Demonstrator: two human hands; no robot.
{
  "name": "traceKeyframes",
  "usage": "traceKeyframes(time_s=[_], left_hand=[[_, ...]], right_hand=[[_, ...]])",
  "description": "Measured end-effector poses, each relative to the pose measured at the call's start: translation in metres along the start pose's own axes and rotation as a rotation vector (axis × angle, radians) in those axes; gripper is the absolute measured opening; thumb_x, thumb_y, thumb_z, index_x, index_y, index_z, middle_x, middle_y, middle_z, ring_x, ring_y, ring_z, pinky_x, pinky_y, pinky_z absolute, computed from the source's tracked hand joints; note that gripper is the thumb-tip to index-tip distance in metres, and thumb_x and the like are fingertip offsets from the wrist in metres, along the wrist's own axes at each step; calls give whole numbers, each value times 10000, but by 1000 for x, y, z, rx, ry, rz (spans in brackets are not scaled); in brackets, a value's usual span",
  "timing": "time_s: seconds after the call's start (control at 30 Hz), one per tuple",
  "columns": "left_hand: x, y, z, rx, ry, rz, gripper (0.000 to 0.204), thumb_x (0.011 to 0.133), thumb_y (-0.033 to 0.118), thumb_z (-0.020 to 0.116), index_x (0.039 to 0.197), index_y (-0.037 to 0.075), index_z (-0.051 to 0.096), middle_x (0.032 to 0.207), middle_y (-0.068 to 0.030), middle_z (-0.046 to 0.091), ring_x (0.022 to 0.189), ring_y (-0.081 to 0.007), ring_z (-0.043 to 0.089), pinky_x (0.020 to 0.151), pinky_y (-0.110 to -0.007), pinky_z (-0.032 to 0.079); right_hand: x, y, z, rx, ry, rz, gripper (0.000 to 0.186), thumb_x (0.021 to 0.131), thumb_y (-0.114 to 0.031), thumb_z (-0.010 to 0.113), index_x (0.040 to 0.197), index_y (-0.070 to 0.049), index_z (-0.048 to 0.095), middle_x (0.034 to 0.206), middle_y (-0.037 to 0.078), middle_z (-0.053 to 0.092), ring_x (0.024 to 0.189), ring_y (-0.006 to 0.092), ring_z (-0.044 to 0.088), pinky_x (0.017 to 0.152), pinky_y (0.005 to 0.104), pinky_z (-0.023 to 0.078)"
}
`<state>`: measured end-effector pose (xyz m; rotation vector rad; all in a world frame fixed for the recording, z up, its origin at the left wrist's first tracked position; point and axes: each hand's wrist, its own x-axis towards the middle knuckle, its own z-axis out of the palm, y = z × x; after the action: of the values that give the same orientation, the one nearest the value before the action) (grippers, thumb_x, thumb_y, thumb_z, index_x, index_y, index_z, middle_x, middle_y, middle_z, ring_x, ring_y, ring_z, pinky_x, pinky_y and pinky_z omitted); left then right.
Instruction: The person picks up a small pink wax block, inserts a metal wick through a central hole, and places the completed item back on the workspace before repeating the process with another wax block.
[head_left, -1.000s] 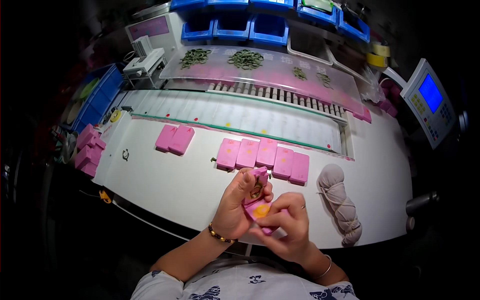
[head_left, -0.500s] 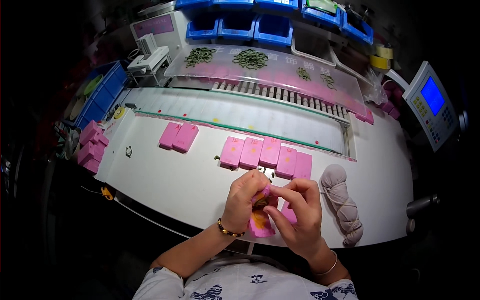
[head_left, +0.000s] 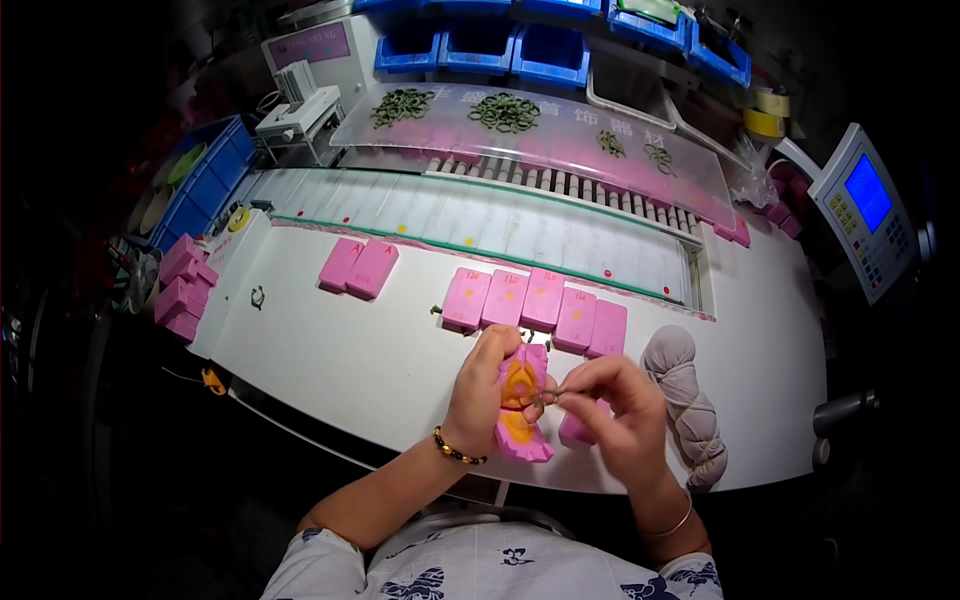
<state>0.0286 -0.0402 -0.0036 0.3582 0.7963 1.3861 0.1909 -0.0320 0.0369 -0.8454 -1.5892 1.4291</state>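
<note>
My left hand (head_left: 474,392) is closed round a pink rubber mould (head_left: 523,364), bent open so that its orange-stained hollow faces up. Thumb and fingertips of my right hand (head_left: 628,415) pinch a small dark greenish piece (head_left: 548,396) at the mould's right edge. Its exact shape is too small to make out. Another pink block (head_left: 577,430) lies on the table, partly covered by my right hand. Just beyond my hands stands a row of several pink mould blocks (head_left: 464,298), with small dark green bits around them.
Two pink blocks (head_left: 372,270) lie to the left, and more are stacked (head_left: 182,290) at the table's left edge. A tied grey cloth bundle (head_left: 682,400) rests on the right. Green rings (head_left: 504,113) lie on a clear sheet beyond a conveyor (head_left: 540,225). A control panel (head_left: 864,205) stands far right.
The mould has opened wider, showing its orange hollow. My right hand has drawn slightly right, away from it, with the small dark piece now visible in its fingertips. The conveyor's coloured dots have shifted.
</note>
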Motion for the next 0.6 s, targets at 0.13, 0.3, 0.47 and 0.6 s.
traceKeyframes(time_s=[0.13,0.3,0.47,0.6], left_hand=[[2,3,2,31,-68,-59,326,972,398,419,889,93,496,646,-70,536,474,-184,540,415,-276,423],[8,14,8,248,-199,-8,321,976,348,483,1053,47,563,826,-47,591,601,-129,594,517,-249,488],[21,9,28,424,-314,233,239,900,68,624,1127,3,594,961,-53,644,785,-100,630,710,-232,523],[42,13,36,513,-327,292,133,879,-5,629,1010,9,644,1001,-59,659,857,-89,629,738,-216,517]], right_hand=[[10,3,-22,241,145,53,98,874,17,620,948,6,555,863,68,641,787,103,614,683,238,500],[26,3,-32,270,223,-21,92,893,-7,604,965,-2,549,894,81,650,799,136,644,725,266,542],[34,3,-35,302,247,-27,137,905,-15,590,1032,3,544,960,98,658,832,159,668,742,269,572],[44,15,-41,287,187,-120,146,903,6,585,1048,9,564,990,98,652,899,147,645,805,289,555]])
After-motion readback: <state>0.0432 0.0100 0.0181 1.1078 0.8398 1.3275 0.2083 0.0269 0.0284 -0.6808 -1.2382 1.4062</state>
